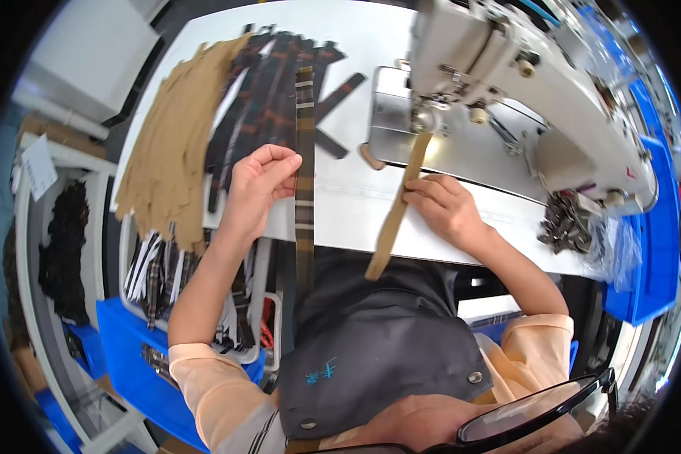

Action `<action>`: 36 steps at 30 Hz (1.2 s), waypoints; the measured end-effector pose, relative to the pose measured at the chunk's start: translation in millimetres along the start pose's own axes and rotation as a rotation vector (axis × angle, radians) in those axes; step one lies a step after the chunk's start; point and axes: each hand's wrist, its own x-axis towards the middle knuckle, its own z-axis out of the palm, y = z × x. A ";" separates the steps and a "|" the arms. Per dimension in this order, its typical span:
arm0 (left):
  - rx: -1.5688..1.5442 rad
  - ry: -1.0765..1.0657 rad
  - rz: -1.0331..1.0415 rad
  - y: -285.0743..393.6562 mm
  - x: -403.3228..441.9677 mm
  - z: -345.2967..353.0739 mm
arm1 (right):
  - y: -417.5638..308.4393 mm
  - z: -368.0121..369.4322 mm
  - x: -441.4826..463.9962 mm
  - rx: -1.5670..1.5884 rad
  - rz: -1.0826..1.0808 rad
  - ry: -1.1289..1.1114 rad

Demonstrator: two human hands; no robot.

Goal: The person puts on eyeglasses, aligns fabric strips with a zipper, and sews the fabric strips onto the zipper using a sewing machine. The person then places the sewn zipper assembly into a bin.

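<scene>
My left hand (263,185) pinches the edge of a long plaid strip (305,144), which hangs upright past the table's front edge. In my right hand (446,208), fingers closed, is a tan strip (393,231). Its upper end reaches the needle area of the sewing machine (499,60), and its lower end points toward my apron. Left of the plaid strip, dark checked strips (268,98) lie beside a large pile of tan strips (178,136).
The white table (348,216) carries metal clips (566,223) and a clear plastic bag (613,250) at its right end. A blue bin (658,242) stands beyond them. Below left are a basket of strips (159,276) and another blue bin (144,363).
</scene>
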 end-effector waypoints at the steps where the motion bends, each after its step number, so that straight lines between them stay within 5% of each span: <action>1: 0.007 -0.026 -0.012 -3.1 13.2 9.6 | 2.5 -0.9 -2.5 -0.011 0.009 -0.016; 14: 0.317 0.073 0.016 -7.3 41.0 44.2 | 30.3 27.5 6.8 0.051 -0.080 0.087; 20: 0.710 0.099 0.448 -25.8 36.1 52.9 | 23.5 10.0 -22.5 -0.014 -0.032 0.190; 25: 0.844 0.038 0.446 -29.4 24.2 56.5 | -2.1 -59.0 -119.6 -0.004 0.372 0.143; 29: 0.842 -0.042 0.543 -24.0 21.7 72.4 | 49.4 -142.3 -201.6 -0.558 0.950 -0.013; 31: 0.823 -0.080 0.545 -23.7 23.3 86.0 | 80.5 -152.7 -234.3 -0.610 1.105 0.063; 34: 0.846 -0.145 0.561 -25.9 23.1 98.7 | 110.7 -145.5 -277.1 -0.467 1.036 0.244; 36: 0.876 -0.180 0.554 -25.5 18.9 104.0 | 100.6 -143.2 -273.9 -0.194 1.120 0.535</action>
